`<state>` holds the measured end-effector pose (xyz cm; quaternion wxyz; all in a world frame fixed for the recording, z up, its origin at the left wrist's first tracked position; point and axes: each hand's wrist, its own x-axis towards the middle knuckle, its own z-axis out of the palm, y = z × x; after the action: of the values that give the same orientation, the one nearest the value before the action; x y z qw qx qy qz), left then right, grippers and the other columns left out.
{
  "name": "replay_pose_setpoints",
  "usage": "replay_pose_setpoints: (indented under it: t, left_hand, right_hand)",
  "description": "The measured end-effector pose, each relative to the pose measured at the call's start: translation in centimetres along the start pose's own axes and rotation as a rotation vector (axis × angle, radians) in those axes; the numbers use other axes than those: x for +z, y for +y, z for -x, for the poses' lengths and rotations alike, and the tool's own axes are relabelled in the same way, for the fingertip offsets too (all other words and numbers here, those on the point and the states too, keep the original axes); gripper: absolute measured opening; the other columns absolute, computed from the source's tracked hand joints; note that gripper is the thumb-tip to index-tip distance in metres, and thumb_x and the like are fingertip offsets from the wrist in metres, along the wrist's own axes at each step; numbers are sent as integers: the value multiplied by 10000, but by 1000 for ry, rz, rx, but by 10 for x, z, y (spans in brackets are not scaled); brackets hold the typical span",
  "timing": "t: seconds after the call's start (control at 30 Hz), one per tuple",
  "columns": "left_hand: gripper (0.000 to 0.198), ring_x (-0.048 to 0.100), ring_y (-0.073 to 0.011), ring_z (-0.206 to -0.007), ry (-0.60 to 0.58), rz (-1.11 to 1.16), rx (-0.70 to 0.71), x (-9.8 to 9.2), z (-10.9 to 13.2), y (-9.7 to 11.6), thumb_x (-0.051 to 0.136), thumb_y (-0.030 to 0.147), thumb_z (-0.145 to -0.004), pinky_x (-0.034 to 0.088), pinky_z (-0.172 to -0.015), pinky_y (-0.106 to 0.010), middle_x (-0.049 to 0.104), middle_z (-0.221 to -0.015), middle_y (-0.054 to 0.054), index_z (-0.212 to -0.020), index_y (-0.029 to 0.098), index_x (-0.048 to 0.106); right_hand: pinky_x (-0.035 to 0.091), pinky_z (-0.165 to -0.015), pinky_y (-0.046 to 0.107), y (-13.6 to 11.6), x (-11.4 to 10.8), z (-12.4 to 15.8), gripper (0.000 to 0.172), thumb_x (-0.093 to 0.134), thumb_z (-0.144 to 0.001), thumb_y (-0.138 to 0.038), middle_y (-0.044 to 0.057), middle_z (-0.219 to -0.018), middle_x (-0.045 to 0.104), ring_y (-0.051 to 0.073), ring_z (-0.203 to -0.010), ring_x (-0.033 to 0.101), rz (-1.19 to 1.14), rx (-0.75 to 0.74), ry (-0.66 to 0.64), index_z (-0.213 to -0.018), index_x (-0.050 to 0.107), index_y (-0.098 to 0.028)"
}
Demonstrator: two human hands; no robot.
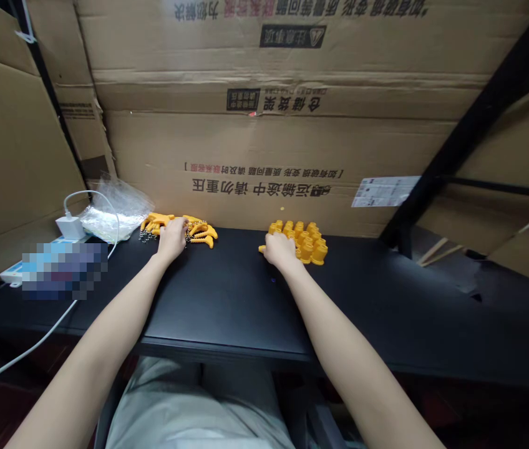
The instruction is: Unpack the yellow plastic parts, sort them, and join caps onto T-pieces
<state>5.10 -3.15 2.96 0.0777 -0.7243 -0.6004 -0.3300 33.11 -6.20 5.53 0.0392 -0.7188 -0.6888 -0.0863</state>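
Head: two hands (173, 238) (279, 248), two yellow clusters (207, 236) (312, 242)

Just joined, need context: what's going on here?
A person is at a black table with a hand at each of two groups of yellow parts. The left hand is on a loose pile of curved yellow pieces with small chains among them. The right hand is at the near left side of a cluster of yellow cup-shaped pieces, set close together in rows. Whether either hand grips a piece can't be told.
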Motion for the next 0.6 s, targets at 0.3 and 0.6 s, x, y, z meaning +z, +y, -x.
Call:
replay_pose_setpoints:
  t: [0.3, 0.6]
  left_hand:
    - [233, 591, -238, -1029, -100, 71, 160, 9, -2, -3, 524, 198, -833, 459, -891, -362, 658, -1079, -102, -1056, 175, 589]
    - [131, 612, -200, -918, -249, 65, 240, 10, -3, -1, 564, 270, -832, 467, -799, -295, 678, -911, -59, -875, 180, 649]
  right_hand:
    - [380, -916, 398, -6, -4, 4, 374, 492, -846, -85, 230, -1269, 551, 318, -1191, 515, 8, 74, -134, -1196, 626, -83]
    - [362, -886, 435, -5, 0, 2, 318, 498, -843, -82, 236, -1196, 601, 330, -1140, 543, 17, 59, -119, -1122, 651, -79]
